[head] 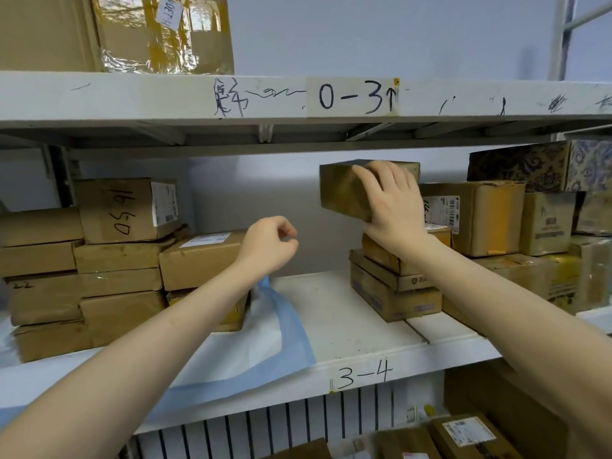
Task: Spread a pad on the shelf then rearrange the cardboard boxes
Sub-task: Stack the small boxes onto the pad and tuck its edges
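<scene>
My right hand [390,207] grips a small brown cardboard box [344,190], held in the air above a stack of flat boxes [394,293] on the white shelf [344,329] marked 3-4. My left hand [270,245] hovers mid-shelf with loosely curled fingers and holds nothing. A white pad with a blue border [265,346] lies on the left part of the shelf, its right edge rumpled. Several cardboard boxes [122,260] are stacked on the pad at the left.
More boxes [486,220] crowd the right end of the shelf, with a patterned box [530,167] on top. The upper shelf [198,97], marked 0-3, carries a taped box [159,31]. Below the shelf are a white radiator [298,425] and loose parcels [470,432].
</scene>
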The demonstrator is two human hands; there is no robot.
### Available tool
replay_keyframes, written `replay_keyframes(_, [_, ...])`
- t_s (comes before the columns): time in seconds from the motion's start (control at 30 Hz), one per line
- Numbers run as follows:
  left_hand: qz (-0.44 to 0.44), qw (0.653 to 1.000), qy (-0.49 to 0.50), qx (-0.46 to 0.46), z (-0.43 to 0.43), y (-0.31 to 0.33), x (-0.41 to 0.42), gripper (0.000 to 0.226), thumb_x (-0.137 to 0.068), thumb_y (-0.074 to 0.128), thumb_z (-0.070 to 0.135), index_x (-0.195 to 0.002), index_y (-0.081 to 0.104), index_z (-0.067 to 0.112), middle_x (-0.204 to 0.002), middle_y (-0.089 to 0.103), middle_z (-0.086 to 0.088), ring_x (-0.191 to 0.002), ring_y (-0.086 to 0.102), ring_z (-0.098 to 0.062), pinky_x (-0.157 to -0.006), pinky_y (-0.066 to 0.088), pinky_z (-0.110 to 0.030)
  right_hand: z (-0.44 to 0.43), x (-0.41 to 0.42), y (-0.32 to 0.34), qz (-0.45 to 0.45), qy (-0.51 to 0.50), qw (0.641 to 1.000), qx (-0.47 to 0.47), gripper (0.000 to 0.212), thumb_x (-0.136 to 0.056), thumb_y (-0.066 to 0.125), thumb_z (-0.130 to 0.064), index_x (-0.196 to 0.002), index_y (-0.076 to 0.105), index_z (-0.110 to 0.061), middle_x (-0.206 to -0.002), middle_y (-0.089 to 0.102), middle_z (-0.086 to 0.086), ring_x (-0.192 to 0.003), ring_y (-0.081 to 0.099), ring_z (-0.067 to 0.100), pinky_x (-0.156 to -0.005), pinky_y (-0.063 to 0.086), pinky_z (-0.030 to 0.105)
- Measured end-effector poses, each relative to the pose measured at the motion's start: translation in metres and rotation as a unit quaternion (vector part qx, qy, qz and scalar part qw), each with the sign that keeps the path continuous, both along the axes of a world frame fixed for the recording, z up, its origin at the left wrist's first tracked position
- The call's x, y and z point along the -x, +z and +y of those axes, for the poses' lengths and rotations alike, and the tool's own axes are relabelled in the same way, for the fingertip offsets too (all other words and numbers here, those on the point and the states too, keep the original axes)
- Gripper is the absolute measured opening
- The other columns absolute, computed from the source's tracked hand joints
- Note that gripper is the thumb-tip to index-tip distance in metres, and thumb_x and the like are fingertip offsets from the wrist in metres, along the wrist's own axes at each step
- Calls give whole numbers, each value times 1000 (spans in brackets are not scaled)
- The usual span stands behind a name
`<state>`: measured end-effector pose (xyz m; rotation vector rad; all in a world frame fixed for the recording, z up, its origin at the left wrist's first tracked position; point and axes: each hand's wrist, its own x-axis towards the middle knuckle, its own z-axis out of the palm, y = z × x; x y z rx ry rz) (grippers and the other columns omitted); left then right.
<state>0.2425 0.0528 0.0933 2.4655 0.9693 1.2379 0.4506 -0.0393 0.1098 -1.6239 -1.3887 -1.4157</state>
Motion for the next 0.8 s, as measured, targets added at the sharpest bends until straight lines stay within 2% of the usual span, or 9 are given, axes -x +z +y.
replay_keyframes(0.07, [-45, 997, -12, 61, 3, 3, 2, 12, -80, 62, 10, -88, 64, 18, -81, 62, 1, -82, 58, -17, -74, 43, -24, 0, 15, 3, 14, 53, 998, -1, 81, -65, 79, -29, -136, 45, -14, -132, 48, 14, -124, 43, 33, -102, 38, 47])
replay_keyframes(0.17, [-142, 973, -29, 178, 8, 8, 10, 27, -87, 60, 9, -114, 58, 10, -89, 58, 0, -91, 59, -22, -86, 52, -37, 0, 38, 4, 107, 175, 979, 17, 80, -59, 77, -36, -131, 48, -15, -127, 46, 11, -117, 43, 28, -91, 45, 40])
replay_keyframes(0.3, [-236, 933, -54, 268, 9, 11, 30, 50, -92, 54, 10, -139, 39, 11, -125, 49, -7, -112, 56, -24, -93, 51, -36, 5, 57, 2, 253, 326, 911, 10, 70, -64, 81, -38, -124, 51, -20, -122, 42, 2, -113, 43, 16, -92, 40, 23])
replay_keyframes(0.4, [-266, 912, -90, 299, 10, 12, 45, 47, -93, 55, 16, -138, 40, 13, -121, 55, -6, -108, 58, -18, -95, 49, -36, 14, 65, 4, 375, 389, 841, 3, 59, -70, 80, -43, -119, 53, -24, -117, 49, -2, -106, 50, 12, -87, 47, 23])
replay_keyframes(0.5, [-289, 879, -157, 345, 5, 13, 58, 31, -93, 56, 28, -121, 50, 14, -91, 61, 0, -74, 57, -8, -77, 46, -28, 22, 74, 10, 529, 448, 720, 7, 44, -78, 73, -43, -112, 58, -19, -109, 63, 3, -102, 62, 20, -79, 54, 32])
replay_keyframes(0.63, [-283, 850, -231, 379, 3, 13, 73, 43, -91, 54, 44, -126, 51, 19, -116, 58, -1, -106, 52, -20, -94, 43, -41, 22, 85, 12, 720, 462, 513, 67, 44, -82, 61, -54, -109, 65, -19, -101, 71, 5, -93, 64, 24, -74, 53, 35])
replay_keyframes(0.7, [-302, 837, -247, 385, 1, 16, 78, 42, -89, 56, 45, -124, 49, 24, -124, 56, -2, -116, 54, -24, -100, 43, -50, 22, 88, 8, 775, 460, 416, 118, 52, -78, 60, -60, -109, 68, -19, -106, 71, 9, -101, 63, 27, -86, 52, 40])
replay_keyframes(0.77, [-325, 833, -239, 378, -1, 19, 79, 45, -87, 61, 41, -126, 48, 23, -124, 56, -3, -114, 57, -26, -101, 45, -51, 23, 90, 4, 805, 459, 344, 153, 56, -75, 59, -63, -107, 70, -18, -105, 72, 12, -104, 63, 31, -96, 47, 45])
replay_keyframes(0.8, [-340, 832, -234, 371, -2, 21, 80, 44, -87, 63, 39, -125, 49, 21, -122, 58, -4, -113, 58, -25, -99, 47, -49, 22, 91, 3, 808, 461, 326, 168, 56, -77, 57, -64, -105, 70, -18, -104, 71, 13, -104, 62, 32, -99, 44, 46])
